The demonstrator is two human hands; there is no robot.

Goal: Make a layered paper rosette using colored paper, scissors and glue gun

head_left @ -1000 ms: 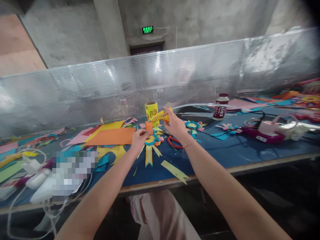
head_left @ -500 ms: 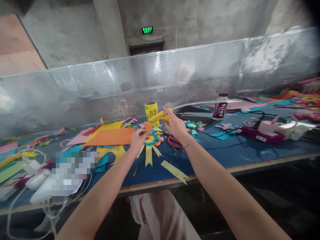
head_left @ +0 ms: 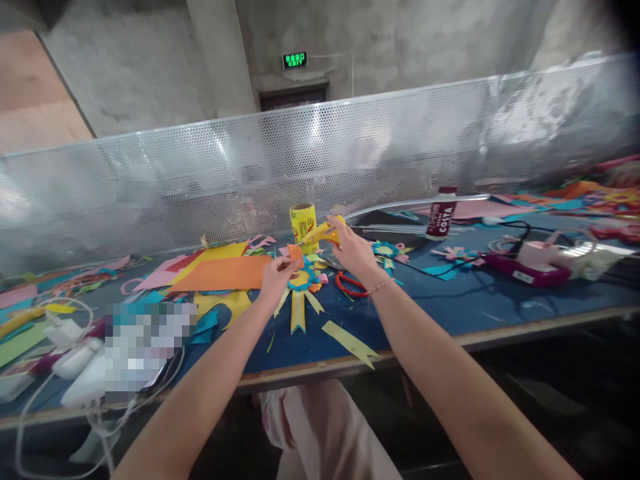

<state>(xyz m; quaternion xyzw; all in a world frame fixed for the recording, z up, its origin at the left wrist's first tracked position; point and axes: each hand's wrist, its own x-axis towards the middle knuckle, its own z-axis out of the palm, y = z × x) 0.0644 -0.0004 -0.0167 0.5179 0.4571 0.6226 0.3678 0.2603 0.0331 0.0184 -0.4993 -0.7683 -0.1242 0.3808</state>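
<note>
My left hand pinches a small orange paper strip, holding it up above the table. In my right hand is a yellow hot glue gun, its nozzle pointing left, close to the strip's upper edge; whether they touch I cannot tell. Just below the strip lies a paper rosette with a blue frilled rim and yellow ribbon tails. Behind the glue gun stands a yellow cardboard tube. A loose pale yellow paper ribbon with a notched end lies near the table's front edge.
Orange paper sheets lie left of my left hand. A red cord loop rests under my right wrist. Farther right are a second rosette, a Costa bottle and a purple power strip. A perforated metal screen borders the back.
The orange strip in my left hand has tilted slightly, and the glue gun's nozzle has shifted a little to the right. Both hands stay in nearly the same place.
</note>
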